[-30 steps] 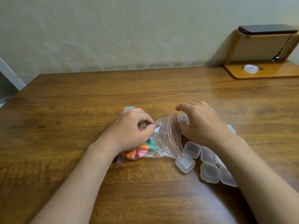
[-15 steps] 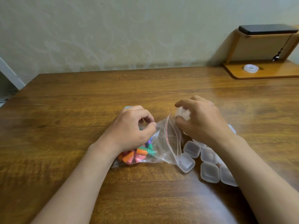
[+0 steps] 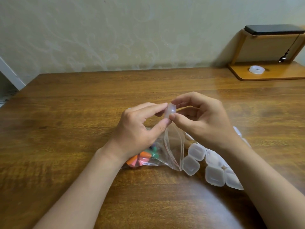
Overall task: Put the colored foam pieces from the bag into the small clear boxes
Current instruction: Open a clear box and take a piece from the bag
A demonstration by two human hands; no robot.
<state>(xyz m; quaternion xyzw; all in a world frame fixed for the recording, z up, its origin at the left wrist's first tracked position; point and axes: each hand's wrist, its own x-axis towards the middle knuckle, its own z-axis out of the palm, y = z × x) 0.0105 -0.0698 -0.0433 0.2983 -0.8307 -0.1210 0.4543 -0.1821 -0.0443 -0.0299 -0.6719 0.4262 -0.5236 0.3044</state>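
A small clear box (image 3: pixel 170 111) is held up above the table between both hands. My right hand (image 3: pixel 203 119) pinches it with thumb and forefinger from the right. My left hand (image 3: pixel 140 128) grips its left side with fingertips and thumb. Below the hands lies a clear zip bag (image 3: pixel 173 149) with a red seal line, its mouth standing up. Orange, green and pink foam pieces (image 3: pixel 142 157) show inside the bag under my left wrist. Several more small clear boxes (image 3: pixel 208 166) lie closed on the table to the right of the bag, partly hidden by my right forearm.
The wooden table (image 3: pixel 82 113) runs to a pale wall. At the back right stands a wooden shelf (image 3: pixel 267 73) with a white tape roll (image 3: pixel 256 69) on its base and a black phone (image 3: pixel 274 29) on top.
My right hand picked one small clear box off the table and lifted it. My left hand let go of the bag and rose to grip the same box.
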